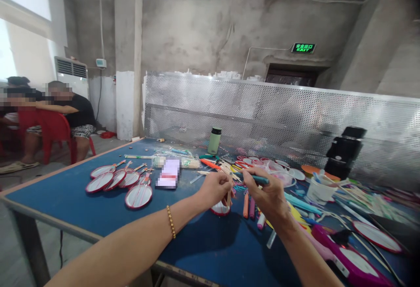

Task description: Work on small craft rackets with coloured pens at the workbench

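Wrapped round a flat wooden stick [229,190], my left hand [212,187] is closed over the middle of the table. Just below it a small white disc with a red rim [220,208] shows, partly covered by the fingers; whether the stick is joined to it I cannot tell. My right hand [266,193] grips a slim tool with a dark teal handle [260,179], its tip pointing left near the top of the stick. Markers, an orange one [246,204] among them, lie beneath and between the hands.
Several red-rimmed discs on sticks [138,197] lie at left, near a phone [169,171]. A green tumbler [214,141] stands at the back before a perforated metal screen [203,99]. On the right are a white cup [320,193] and a magenta device [348,256]. People [80,107] sit far left.
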A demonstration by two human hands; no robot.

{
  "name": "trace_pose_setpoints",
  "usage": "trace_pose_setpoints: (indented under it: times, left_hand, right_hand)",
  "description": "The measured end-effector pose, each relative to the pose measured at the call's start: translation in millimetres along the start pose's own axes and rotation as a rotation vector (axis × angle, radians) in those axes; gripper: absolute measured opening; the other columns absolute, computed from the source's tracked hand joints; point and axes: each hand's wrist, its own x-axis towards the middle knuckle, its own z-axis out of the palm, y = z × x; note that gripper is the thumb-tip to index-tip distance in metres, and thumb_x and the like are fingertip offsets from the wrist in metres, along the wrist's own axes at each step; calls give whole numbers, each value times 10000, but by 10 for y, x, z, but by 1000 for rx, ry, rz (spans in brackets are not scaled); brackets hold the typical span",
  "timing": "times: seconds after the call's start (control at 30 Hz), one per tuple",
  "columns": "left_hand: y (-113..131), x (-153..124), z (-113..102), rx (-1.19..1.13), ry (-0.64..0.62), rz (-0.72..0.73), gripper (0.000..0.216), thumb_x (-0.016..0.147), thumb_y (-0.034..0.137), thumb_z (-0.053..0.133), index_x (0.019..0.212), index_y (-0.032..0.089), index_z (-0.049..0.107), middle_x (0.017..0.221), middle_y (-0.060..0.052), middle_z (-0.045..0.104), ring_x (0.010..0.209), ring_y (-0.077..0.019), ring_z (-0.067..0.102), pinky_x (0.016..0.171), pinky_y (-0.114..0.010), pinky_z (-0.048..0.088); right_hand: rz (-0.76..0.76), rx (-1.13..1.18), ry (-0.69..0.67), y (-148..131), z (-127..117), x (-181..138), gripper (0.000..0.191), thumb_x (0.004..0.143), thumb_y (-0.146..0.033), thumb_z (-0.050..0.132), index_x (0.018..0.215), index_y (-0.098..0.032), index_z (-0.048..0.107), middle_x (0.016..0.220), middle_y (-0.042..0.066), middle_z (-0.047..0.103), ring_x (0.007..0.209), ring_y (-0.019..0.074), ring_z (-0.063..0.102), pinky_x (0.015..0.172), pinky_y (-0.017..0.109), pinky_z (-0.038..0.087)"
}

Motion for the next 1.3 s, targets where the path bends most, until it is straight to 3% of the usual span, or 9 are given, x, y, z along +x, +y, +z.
trace_pose_setpoints:
  times: [1.3]
  left_hand:
    - [3, 5, -10, -27, -8, -13, 101, 782, 203, 533, 688, 165, 532, 533, 22, 617, 383, -112, 590, 387, -194, 467]
  right_hand:
    - [3, -6, -22, -9, -2, -2, 269, 892, -352, 555, 742, -170, 684, 663, 28, 669, 592, 138, 590, 589, 261, 457]
